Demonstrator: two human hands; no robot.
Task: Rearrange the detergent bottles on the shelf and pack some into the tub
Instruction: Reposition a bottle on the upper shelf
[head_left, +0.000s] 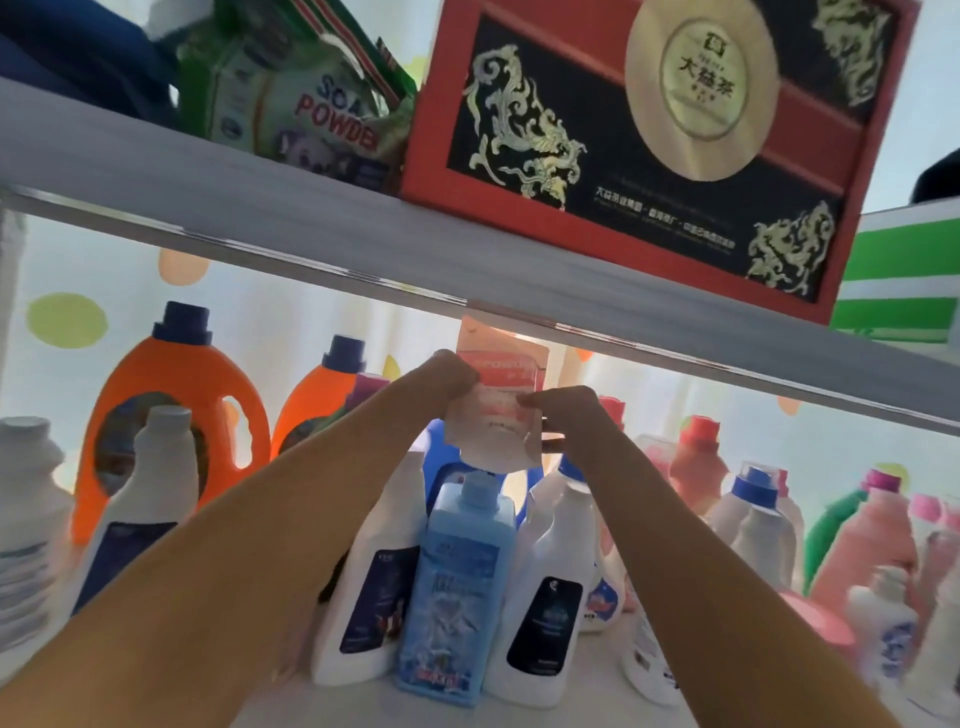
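Note:
Both arms reach deep into the shelf. My left hand (451, 378) and my right hand (563, 410) pinch the two sides of a pale pink refill pouch (496, 415), holding it up just under the upper shelf board, above the bottles. Directly below the pouch stands a light blue square bottle (457, 592) between two white bottles with dark labels (374, 587) (548, 597). A blue jug (441, 467) is partly hidden behind them. No tub is in view.
Two orange jugs with blue caps (171, 410) (317, 400) stand at the back left, white bottles (31, 519) at the far left. Pink, white and green bottles (872, 545) crowd the right. The upper shelf board (311, 228) bears a soap powder bag (306, 104) and a red box (649, 145).

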